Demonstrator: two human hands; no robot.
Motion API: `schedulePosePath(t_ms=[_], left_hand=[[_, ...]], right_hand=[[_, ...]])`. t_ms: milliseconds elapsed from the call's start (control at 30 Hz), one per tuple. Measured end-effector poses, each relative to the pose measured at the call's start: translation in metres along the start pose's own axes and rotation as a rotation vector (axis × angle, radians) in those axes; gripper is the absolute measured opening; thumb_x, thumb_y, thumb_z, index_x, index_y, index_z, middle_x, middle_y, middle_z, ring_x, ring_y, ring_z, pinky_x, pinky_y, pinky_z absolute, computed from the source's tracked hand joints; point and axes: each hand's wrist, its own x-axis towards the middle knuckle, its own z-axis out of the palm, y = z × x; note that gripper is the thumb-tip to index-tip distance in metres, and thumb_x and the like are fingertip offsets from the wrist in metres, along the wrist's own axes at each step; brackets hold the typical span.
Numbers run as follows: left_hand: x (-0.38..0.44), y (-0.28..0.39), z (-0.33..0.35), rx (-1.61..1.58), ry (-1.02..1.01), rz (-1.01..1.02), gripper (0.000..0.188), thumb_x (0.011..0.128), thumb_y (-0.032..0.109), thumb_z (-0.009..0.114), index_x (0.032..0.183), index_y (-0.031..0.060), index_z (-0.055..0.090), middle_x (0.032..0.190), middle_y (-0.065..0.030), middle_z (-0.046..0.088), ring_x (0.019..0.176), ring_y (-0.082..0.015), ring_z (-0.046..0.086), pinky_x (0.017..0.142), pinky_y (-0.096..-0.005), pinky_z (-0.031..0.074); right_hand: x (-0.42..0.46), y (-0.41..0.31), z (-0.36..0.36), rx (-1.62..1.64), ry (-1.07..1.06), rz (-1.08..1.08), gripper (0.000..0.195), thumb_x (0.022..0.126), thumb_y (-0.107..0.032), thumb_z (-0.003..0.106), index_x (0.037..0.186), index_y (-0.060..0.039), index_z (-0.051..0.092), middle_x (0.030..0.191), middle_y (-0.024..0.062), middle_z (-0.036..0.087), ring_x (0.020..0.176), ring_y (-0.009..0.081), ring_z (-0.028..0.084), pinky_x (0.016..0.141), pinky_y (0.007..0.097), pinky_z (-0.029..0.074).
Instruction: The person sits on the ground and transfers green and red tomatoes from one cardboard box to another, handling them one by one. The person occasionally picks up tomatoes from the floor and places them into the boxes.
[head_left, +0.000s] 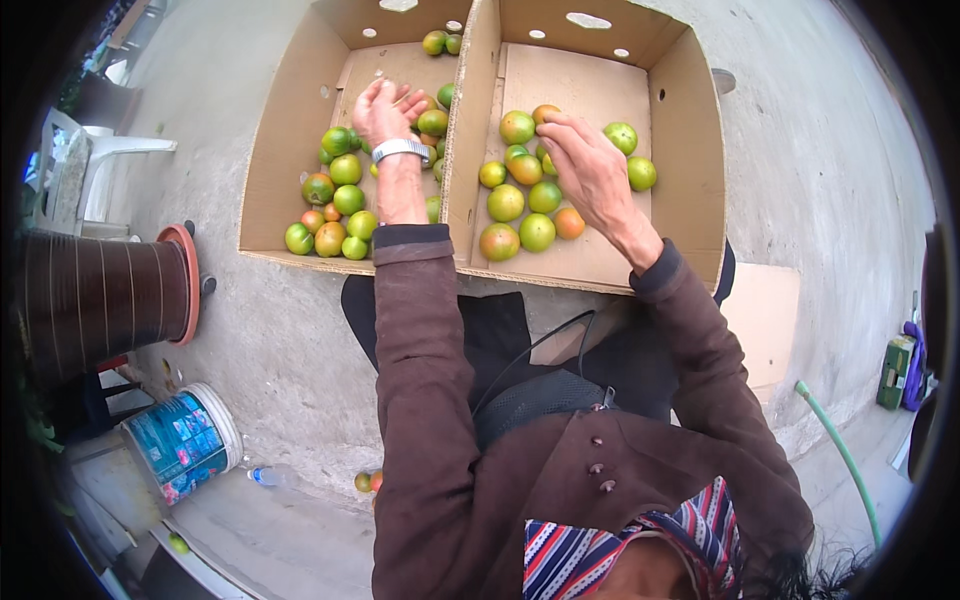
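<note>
Two cardboard compartments (454, 150) lie side by side before me, split by a cardboard wall, both holding green and orange tomatoes. My left hand (386, 112), a metal-band watch on its wrist, is over the left compartment, palm turned up and fingers loosely curled, with nothing seen in it. Just right of its fingers lies a greenish tomato (433, 122). Over the right compartment, my right hand (589, 161) bends its fingers downward beside an orange tomato (545, 113) and a green one (517, 127). Its palm side is hidden, so whether it holds a tomato cannot be told.
A flat cardboard piece (761, 322) and a green hose (844, 457) lie on the right. On the left are a large brown pot (105, 300), a white plastic chair (90, 165), a labelled bucket (184, 442) and a plastic bottle (271, 476). More tomatoes (364, 481) sit near my left sleeve.
</note>
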Motion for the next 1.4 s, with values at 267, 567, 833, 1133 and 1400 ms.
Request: schedulePosePath(t_ms=[267,567,833,1133,1400], left_hand=[[0.007,0.030,-0.071,0.750,-0.225,-0.029,0.036,0.088,0.011,0.068,0.120,-0.0032,0.058,0.099,-0.0203,0.068,0.081,-0.0275,0.070,0.067,-0.0367,0.060],[-0.023,-0.019,-0.079,2.410,-0.959,-0.562,0.051,0.072,0.029,0.084,0.114,0.0047,0.069,0.118,-0.0131,0.068,0.109,-0.0284,0.065,0.092,-0.0390,0.051],[0.003,-0.059,-0.132,2.614,-0.987,-0.905,0.046,0.079,0.036,0.078,0.117,0.0109,0.068,0.127,-0.0092,0.064,0.119,-0.0262,0.058,0.101,-0.0389,0.045],[-0.014,0.042,-0.058,0.653,-0.211,0.075,0.043,0.084,0.006,0.063,0.125,-0.0036,0.050,0.111,-0.0193,0.062,0.088,-0.0304,0.069,0.063,-0.0396,0.061],[-0.093,-0.016,0.059,0.324,-0.767,-0.167,0.048,0.095,0.010,0.050,0.138,-0.0021,0.033,0.117,-0.0211,0.058,0.098,-0.0343,0.066,0.082,-0.0496,0.059]], right_hand=[[-0.011,0.012,-0.001,0.037,-0.037,0.016,0.019,0.086,-0.005,0.060,0.105,-0.0063,0.061,0.099,0.0077,0.062,0.080,0.0274,0.065,0.061,0.0369,0.051],[-0.029,0.042,0.013,-0.009,-0.305,0.115,0.027,0.084,-0.008,0.062,0.111,-0.0061,0.063,0.107,0.0108,0.064,0.086,0.0347,0.065,0.076,0.0437,0.053],[-0.029,0.051,0.016,0.019,-0.332,0.176,0.023,0.084,-0.009,0.059,0.107,-0.0056,0.063,0.100,0.0136,0.063,0.085,0.0370,0.063,0.074,0.0463,0.051],[-0.020,0.045,0.008,0.100,-0.150,0.136,0.029,0.087,-0.012,0.059,0.116,-0.0080,0.055,0.094,0.0145,0.060,0.082,0.0366,0.063,0.068,0.0460,0.049],[-0.006,0.026,0.002,0.141,0.133,-0.051,0.069,0.078,-0.024,0.077,0.138,-0.0113,0.046,0.111,0.0138,0.060,0.090,0.0326,0.065,0.074,0.0399,0.053]])
